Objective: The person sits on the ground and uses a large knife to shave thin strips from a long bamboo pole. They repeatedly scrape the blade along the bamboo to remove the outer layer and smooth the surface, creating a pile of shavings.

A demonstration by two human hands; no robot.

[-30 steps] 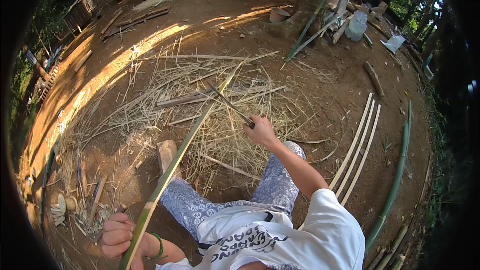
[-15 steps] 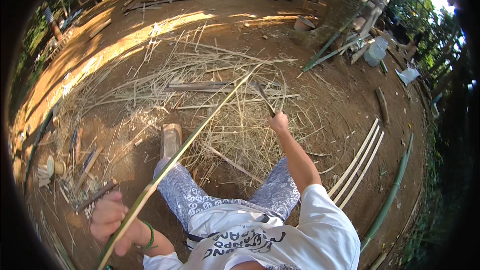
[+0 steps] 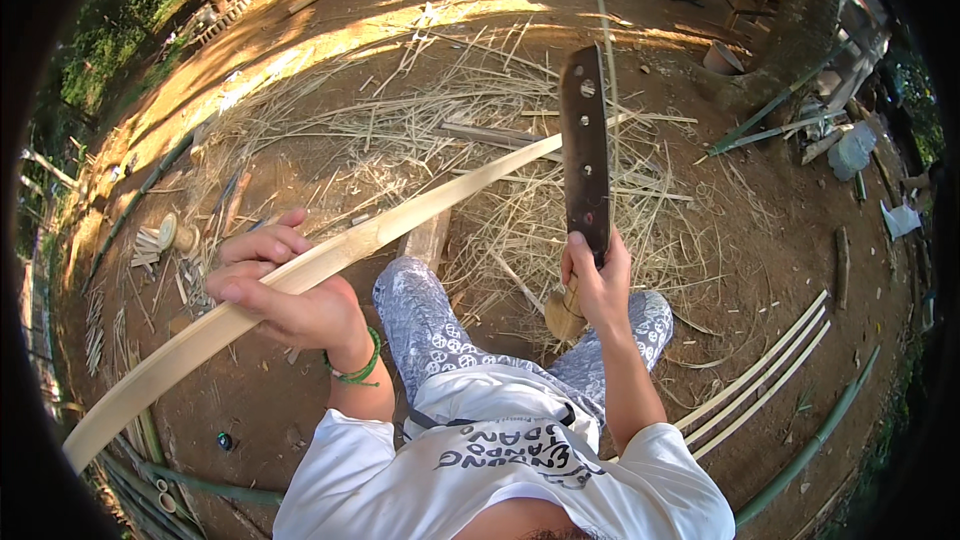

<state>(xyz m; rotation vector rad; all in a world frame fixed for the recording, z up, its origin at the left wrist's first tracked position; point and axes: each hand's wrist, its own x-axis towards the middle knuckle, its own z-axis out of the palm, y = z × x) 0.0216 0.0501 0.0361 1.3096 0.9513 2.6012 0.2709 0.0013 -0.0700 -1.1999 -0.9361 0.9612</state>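
My left hand [image 3: 283, 285] grips a long pale split bamboo strip [image 3: 400, 225] that runs from the lower left up toward the middle. A green bracelet sits on that wrist. My right hand [image 3: 596, 282] holds a large dark-bladed knife [image 3: 585, 155] by its wooden handle, blade pointing up and away, close to the strip's far end. My legs in grey patterned trousers [image 3: 430, 325] stretch out between the two hands.
A wide litter of bamboo shavings [image 3: 470, 130] covers the dirt ahead. Split strips [image 3: 770, 380] and a green pole [image 3: 830, 435] lie at right. Cut bamboo pieces [image 3: 160, 240] lie at left. A tree trunk [image 3: 790, 30] and clutter stand at the far right.
Both hands have come much closer to me. The knife has risen upright in my right hand, and the strip has swung lower across my left hand.
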